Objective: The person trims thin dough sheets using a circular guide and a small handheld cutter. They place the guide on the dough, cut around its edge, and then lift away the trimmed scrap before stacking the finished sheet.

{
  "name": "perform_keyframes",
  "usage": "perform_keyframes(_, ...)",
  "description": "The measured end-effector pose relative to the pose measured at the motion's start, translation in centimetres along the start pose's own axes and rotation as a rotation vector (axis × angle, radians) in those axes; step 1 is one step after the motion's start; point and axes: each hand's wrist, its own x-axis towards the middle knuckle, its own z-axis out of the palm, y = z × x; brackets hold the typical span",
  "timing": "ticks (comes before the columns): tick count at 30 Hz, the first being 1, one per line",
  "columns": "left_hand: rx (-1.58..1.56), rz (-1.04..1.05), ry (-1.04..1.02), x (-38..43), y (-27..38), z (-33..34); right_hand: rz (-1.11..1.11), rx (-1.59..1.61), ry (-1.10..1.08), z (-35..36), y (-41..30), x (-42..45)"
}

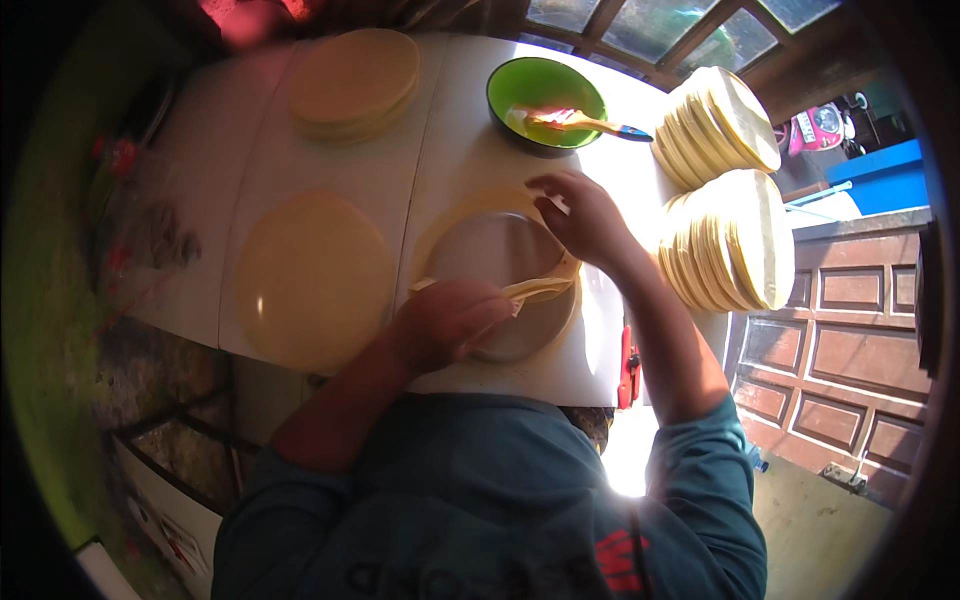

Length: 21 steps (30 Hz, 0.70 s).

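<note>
My left hand is closed on a folded strip of thin cream sheet, over the near part of a round grey disc. A pale yellow rim shows around that disc on the white table. My right hand is above the disc's far right edge with its fingers curled; whether it touches anything cannot be told. Beyond it stands a green bowl with a brush resting in it, the blue-tipped handle over the rim. A large round yellowish disc lies to the left.
A stack of round yellowish discs stands at the back left. Two stacks of cream discs are at the right. A red-handled tool lies at the table's near right edge. A wooden panelled door stands beyond the table.
</note>
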Motion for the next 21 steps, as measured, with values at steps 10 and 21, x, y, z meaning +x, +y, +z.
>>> perform_keyframes(10,0.024,0.013,0.006,0.1,1.4,-0.5,0.184,-0.253,-0.431,3.3,2.2,4.5)
perform_keyframes(21,0.230,0.192,0.022,1.3,1.8,-1.1,0.011,0.215,-0.104,1.4,-6.1,-11.8)
